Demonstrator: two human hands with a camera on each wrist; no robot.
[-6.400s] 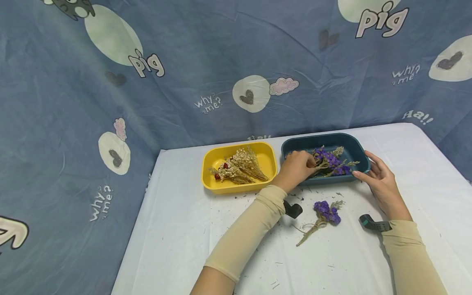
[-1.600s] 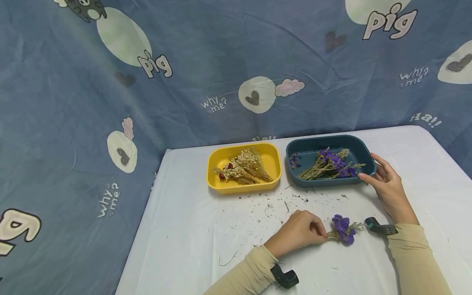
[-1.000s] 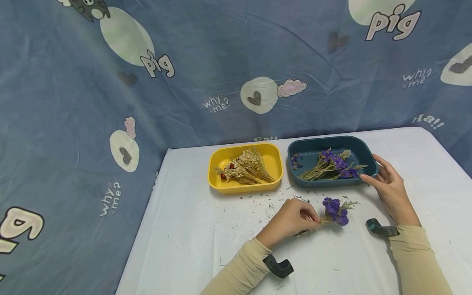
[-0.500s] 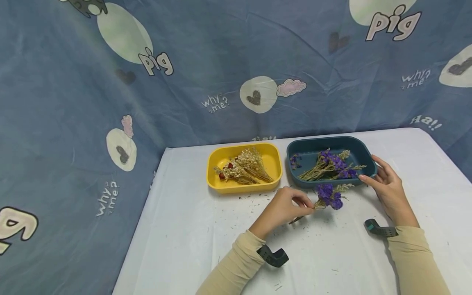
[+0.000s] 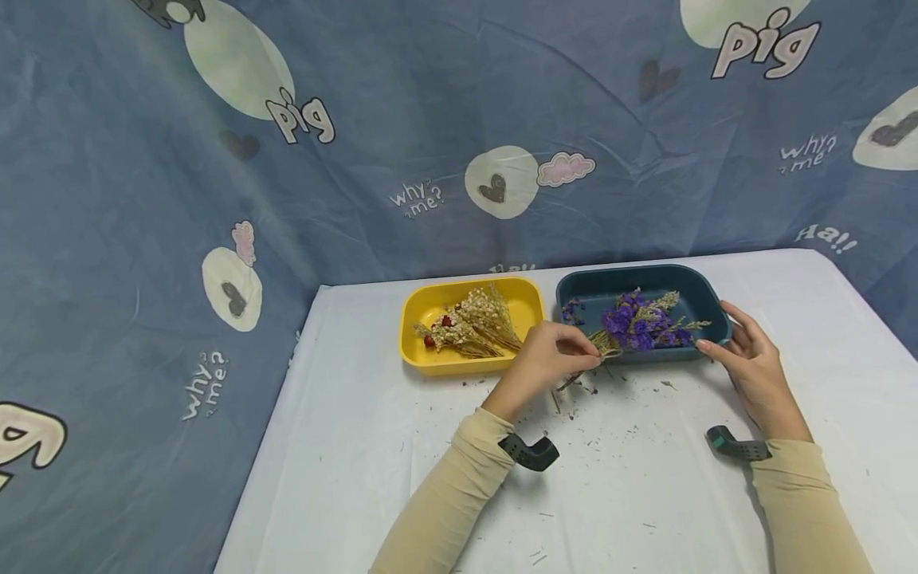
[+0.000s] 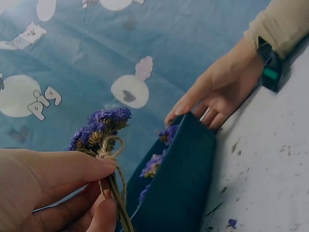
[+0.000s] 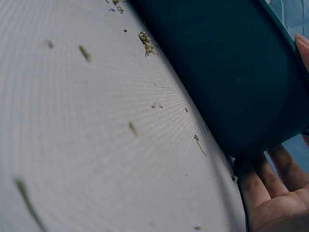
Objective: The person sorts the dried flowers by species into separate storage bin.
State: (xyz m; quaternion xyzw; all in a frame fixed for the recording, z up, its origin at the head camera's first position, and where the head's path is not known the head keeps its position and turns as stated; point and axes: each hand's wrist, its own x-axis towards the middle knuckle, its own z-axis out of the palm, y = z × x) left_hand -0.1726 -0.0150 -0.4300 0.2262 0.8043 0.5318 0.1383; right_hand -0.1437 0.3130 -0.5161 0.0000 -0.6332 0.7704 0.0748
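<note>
In the head view my left hand (image 5: 547, 359) pinches a bunch of dried purple flowers (image 5: 629, 328) by its stems, just below the twine tie. Its blossoms overlap the front of a dark teal tray (image 5: 610, 281). The left wrist view shows the twine bow (image 6: 110, 149) above thumb and forefinger, with stems pointing down. My right hand (image 5: 751, 365) grips the tray's right end, thumb at the near rim. From the right wrist view, its fingers (image 7: 270, 179) curl about the tray's corner. More purple flowers (image 5: 663, 315) lie inside the tray, partly hidden behind the held bunch.
Left of the teal tray stands a yellow tray (image 5: 437, 370) holding dried cream flowers (image 5: 476, 319) with red blooms. Bits of dried plant (image 5: 624, 434) litter the white tablecloth (image 5: 344, 446). A blue printed curtain (image 5: 402, 104) hangs behind the table.
My left hand left the teal tray, took the tied purple bunch from the tablecloth, and carried it up and back to the tray's front. My right hand has stayed at the tray's end.
</note>
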